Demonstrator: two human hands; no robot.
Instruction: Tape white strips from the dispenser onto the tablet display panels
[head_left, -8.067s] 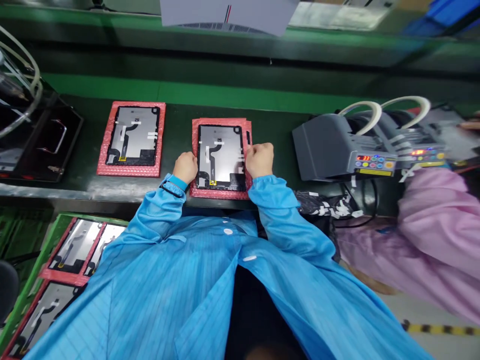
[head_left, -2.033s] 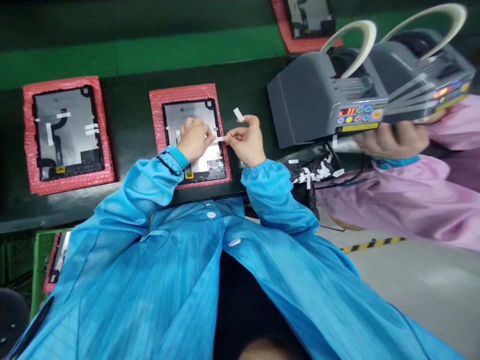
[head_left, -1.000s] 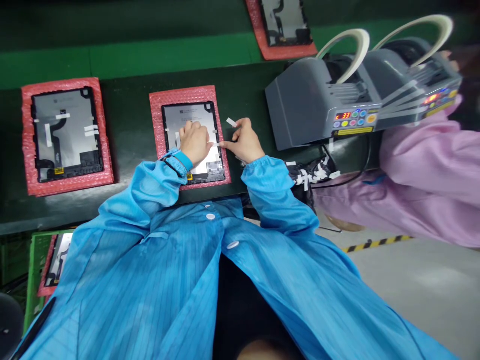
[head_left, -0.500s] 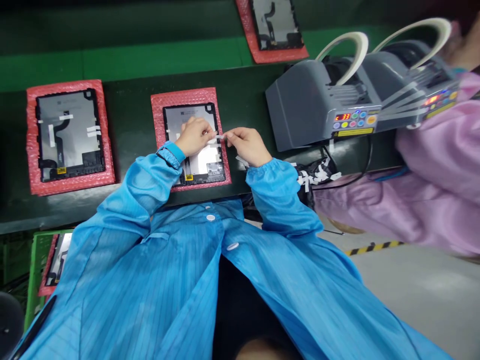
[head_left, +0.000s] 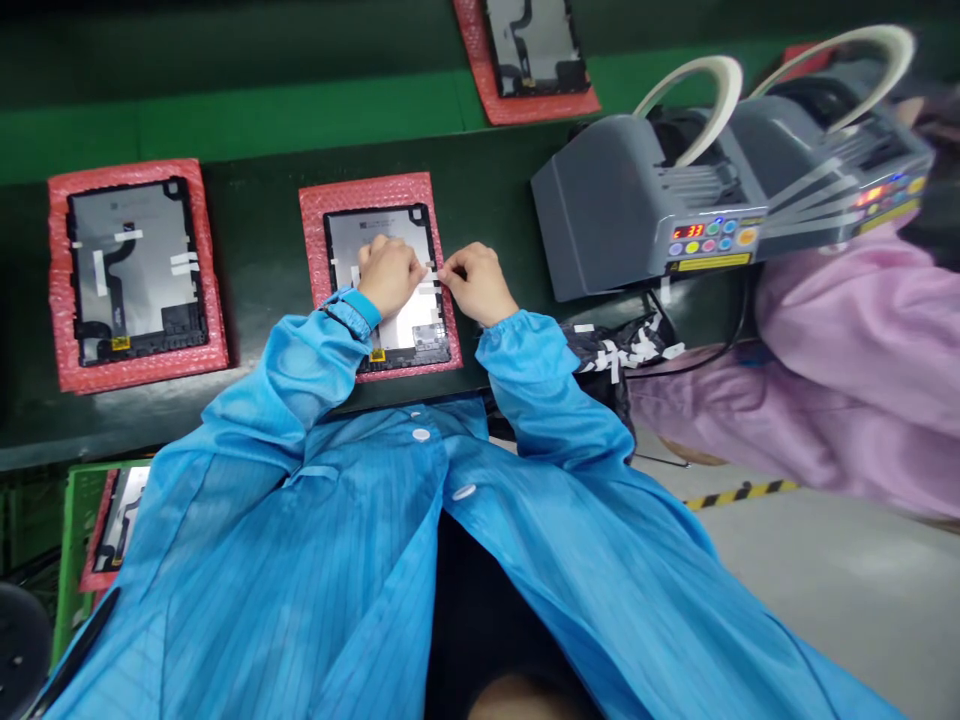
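A tablet screen assembly (head_left: 346, 235) with a black frame and a silvery back lies on red bubble wrap (head_left: 318, 235) in front of me. Over its right half, my left hand (head_left: 390, 276) has its fingers closed at the inner end of a short strip of white tape (head_left: 431, 277). At the right rim of the frame, my right hand (head_left: 480, 286) pinches the tape's outer end between thumb and forefinger. The strip lies across the frame's edge; fingertips partly hide it. Another white piece of tape sits just below it on the panel.
To the left, a second screen assembly (head_left: 154, 290) with white tape pieces rests on red bubble wrap; another (head_left: 536, 45) is at the back. Two grey tape dispensers (head_left: 600, 215) stand right, near a black bag (head_left: 592, 350) with tape scraps. A co-worker's pink sleeve (head_left: 832, 300) is beyond.
Both hands have come down closer to the screen's right edge, and the tape strip now lies against it. My right hand has shifted slightly left. The co-worker's arm has moved.
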